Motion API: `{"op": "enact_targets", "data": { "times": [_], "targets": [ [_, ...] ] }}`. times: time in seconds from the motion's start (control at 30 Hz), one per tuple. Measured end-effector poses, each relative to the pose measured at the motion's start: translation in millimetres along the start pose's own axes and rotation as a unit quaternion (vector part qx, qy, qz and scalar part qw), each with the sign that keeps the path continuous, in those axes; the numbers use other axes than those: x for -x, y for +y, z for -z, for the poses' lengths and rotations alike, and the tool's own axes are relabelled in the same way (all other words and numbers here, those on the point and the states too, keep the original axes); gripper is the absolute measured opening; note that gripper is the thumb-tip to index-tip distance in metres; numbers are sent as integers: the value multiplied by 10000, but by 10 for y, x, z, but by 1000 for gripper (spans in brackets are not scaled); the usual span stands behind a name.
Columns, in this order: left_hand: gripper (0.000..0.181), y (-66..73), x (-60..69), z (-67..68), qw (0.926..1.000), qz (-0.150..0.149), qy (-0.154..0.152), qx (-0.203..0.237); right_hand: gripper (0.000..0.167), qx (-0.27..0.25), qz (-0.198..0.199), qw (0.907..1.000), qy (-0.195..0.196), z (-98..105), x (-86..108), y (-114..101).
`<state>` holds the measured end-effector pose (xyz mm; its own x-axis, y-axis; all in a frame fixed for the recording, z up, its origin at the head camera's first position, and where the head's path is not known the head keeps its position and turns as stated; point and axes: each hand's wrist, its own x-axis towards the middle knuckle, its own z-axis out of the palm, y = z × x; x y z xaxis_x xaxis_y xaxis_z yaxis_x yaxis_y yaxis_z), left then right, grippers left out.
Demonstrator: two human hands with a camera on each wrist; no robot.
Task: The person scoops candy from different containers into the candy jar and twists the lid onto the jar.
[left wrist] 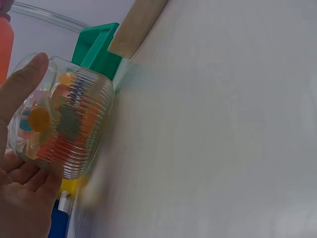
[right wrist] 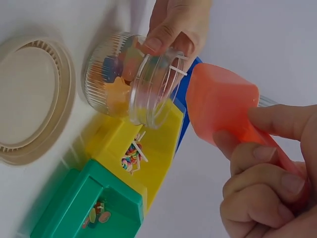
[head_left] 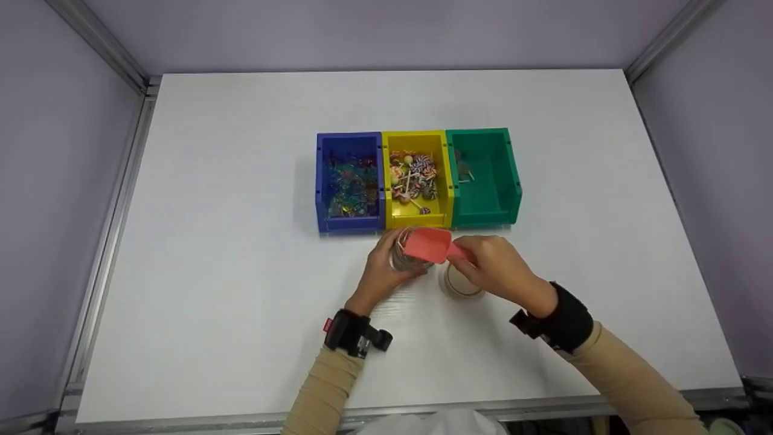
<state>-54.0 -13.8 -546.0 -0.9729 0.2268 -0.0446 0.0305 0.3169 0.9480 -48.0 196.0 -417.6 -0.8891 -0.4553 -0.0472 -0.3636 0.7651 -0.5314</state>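
My left hand grips a ribbed glass jar round its side. Colourful small pieces fill much of the jar, and white sticks poke up at its mouth in the right wrist view. In my right hand is a red scoop, its handle held between the curled fingers and thumb. The scoop's bowl is tilted over the jar's mouth; its inside is hidden in the right wrist view. A round beige lid lies on the table to the right of the jar.
Three joined bins stand just beyond the jar: a blue bin with translucent colourful pieces, a yellow bin with small lollipops, and a green bin with a few pieces at its left. The white table has walls at the back and sides.
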Motion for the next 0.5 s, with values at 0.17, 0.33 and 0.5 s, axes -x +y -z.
{"op": "enact_targets", "data": {
  "times": [0.17,0.33,0.5],
  "targets": [
    [85,-5,7,-4,10000,2,26,3,20,37,46,10000,-34,-77,-64,2],
    [85,-9,0,-8,10000,11,21,13,21,110,124,9998,-60,-91,-99,10],
    [85,4,-6,2,10000,17,23,-16,21,428,282,9987,12,-81,-102,30]
  ]
}}
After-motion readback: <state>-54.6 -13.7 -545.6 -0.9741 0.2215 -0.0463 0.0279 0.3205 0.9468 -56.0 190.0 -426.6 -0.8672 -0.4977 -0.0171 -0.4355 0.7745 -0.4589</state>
